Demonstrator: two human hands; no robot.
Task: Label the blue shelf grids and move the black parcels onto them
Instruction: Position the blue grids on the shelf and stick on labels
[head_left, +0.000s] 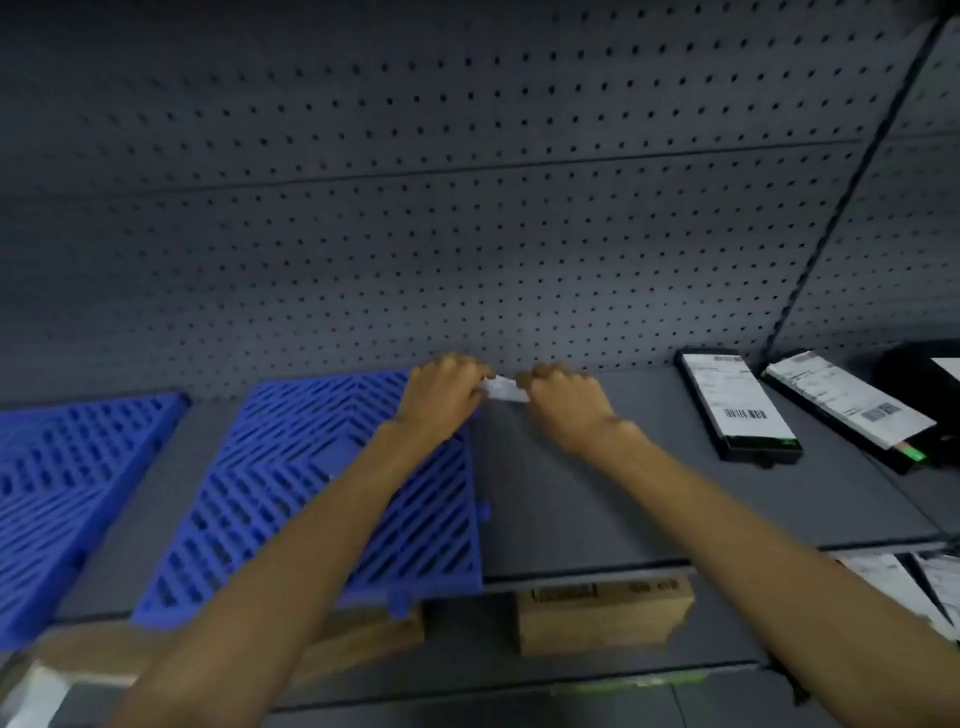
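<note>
White label slip (503, 388) is at the far right corner of the middle blue grid (291, 493), close to the pegboard (467, 234). My left hand (441, 387) and right hand (563, 402) each pinch one end, fingers curled tight. Likely risk: an uneven pull tears or creases it, or it sticks crooked. Bare shelf (597, 493) is open rightward. The black parcels (737, 405) lie beyond, well apart.

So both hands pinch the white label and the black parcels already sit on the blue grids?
No. Head view: left hand and right hand pinch the white label, but the black parcels lie on the bare grey shelf, right of the blue grids.
</note>
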